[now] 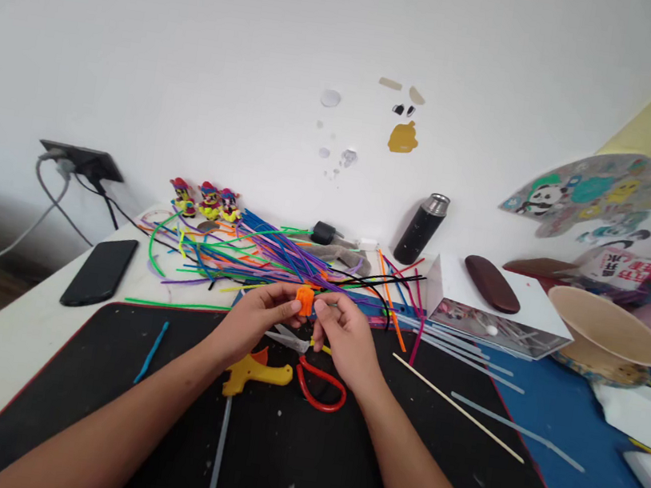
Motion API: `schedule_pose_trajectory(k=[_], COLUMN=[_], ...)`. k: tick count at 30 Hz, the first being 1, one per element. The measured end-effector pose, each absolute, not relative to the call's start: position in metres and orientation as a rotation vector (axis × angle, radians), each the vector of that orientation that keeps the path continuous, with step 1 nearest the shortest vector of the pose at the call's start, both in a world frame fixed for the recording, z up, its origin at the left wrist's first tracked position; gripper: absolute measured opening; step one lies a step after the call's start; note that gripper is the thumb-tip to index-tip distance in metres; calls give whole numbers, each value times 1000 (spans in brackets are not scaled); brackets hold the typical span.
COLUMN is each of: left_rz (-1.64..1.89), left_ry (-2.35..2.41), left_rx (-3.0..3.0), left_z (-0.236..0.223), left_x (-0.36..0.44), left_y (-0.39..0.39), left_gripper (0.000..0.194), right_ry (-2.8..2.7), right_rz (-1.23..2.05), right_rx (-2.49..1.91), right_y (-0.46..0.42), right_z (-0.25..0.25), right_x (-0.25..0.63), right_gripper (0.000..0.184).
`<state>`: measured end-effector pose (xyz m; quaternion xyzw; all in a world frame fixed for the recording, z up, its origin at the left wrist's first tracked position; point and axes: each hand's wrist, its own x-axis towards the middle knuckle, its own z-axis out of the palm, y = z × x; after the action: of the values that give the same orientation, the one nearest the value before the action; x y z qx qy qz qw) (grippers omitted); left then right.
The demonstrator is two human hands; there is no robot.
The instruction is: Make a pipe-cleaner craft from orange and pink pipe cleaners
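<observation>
a plain white wall (235, 62) backs a smooth black mat (294, 466); on it, the left hand (251, 316) pinches a fuzzy, blocky orange piece (304, 301), its slightly longer axis pointing wallward. the right hand (346, 342) curls just beside, its grip unclear. nearer the body lie red loop-handled scissors (319, 397).

Glue stick (219, 455) of the yellow glue gun (259, 372), cut off by the bottom edge.

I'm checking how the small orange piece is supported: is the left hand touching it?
Touching. The head view shows the left hand with its thumb tip against the left edge of the orange piece.
</observation>
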<state>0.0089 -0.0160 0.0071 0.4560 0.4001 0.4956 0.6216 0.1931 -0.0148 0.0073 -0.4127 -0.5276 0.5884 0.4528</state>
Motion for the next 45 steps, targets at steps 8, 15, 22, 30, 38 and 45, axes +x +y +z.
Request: schedule_pose_trajectory(k=[8, 15, 22, 30, 38, 45], left_rz=[1107, 1126, 1139, 1165, 1150, 1144], left_ry=[957, 978, 1040, 1065, 1046, 1062], left_rx=[1161, 1134, 1199, 1233, 1308, 1338], left_z=[14, 13, 10, 8, 6, 6], left_x=[11, 9, 7, 4, 5, 6], left_y=[-18, -18, -16, -12, -14, -14], left_gripper=[40, 43, 47, 49, 48, 49], right_ry=[-1344, -1346, -1389, -1411, -1401, -1447], right_rz=[1460, 1463, 1440, 1427, 1420, 1381], right_rx=[-1019, -1019, -1020, -1023, -1023, -1013], right_y=[-14, -15, -9, -9, -5, -6], right_z=[5, 7, 1, -2, -5, -7], right_x=[192, 193, 193, 193, 195, 193], right_gripper=[40, 38, 35, 37, 39, 37])
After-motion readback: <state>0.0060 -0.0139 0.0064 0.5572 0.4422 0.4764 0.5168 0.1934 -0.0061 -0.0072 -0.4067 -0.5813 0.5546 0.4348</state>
